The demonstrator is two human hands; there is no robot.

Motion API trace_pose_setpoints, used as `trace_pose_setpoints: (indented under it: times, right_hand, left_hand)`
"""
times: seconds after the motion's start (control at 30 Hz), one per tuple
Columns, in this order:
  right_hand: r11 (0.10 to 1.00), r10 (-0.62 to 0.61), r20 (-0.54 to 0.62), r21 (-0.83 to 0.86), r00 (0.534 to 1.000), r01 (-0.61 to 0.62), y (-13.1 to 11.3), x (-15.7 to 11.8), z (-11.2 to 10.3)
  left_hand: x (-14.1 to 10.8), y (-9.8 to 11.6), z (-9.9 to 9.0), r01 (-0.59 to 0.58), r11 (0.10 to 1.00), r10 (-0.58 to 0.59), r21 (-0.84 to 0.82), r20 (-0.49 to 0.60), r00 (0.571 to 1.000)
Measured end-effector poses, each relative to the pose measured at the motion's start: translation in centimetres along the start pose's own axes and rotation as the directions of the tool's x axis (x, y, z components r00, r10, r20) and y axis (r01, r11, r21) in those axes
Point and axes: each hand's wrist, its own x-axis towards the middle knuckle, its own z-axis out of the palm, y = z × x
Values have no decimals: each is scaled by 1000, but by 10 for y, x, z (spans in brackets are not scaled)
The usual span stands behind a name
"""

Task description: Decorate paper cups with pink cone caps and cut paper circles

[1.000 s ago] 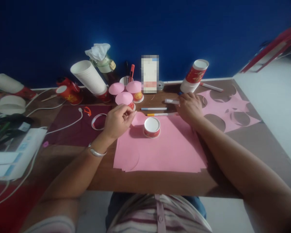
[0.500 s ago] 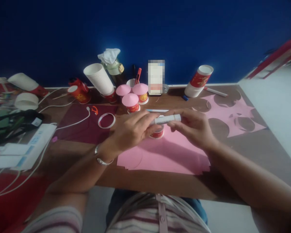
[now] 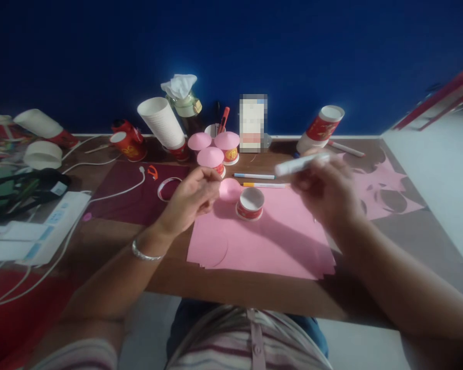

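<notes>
My right hand [image 3: 327, 190] is closed round a white glue stick [image 3: 299, 164], held raised over the right part of the pink paper sheets [image 3: 278, 241]; the hand is blurred. The fingers of my left hand [image 3: 196, 198] are curled together, and whatever they may hold is hidden. Just beside its fingertips lies a small pink paper cone [image 3: 230, 190]. Between my hands a short red-and-white paper cup piece [image 3: 250, 203] stands on the sheets. Behind it lie a blue-tipped marker [image 3: 254, 176] and an orange-tipped marker [image 3: 264, 185].
Several red cup pieces with pink cone tops [image 3: 211, 158] stand at the back. Stacked paper cups [image 3: 162, 126], a phone [image 3: 252, 123] and a taller red-and-white cup stack [image 3: 320, 128] line the wall. Cut pink scraps [image 3: 381, 180] lie right, a power strip [image 3: 56, 228] left.
My hands have moved apart. My right hand has carried the glue stick up and to the right, while my left has drawn back left, uncovering the cup piece, the cone and the orange-tipped marker.
</notes>
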Motion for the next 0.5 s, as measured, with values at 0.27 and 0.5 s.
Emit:
trace_pose_setpoints:
  times: [0.27, 0.5]
  right_hand:
    - [977, 207, 209, 9, 956, -214, 29, -24, 22]
    - [855, -15, 329, -485, 944, 182, 22, -37, 13]
  left_hand:
    - [-1, 9, 45, -190, 966, 198, 173, -29, 980]
    - [-5, 17, 51, -416, 776, 471, 474, 5, 882]
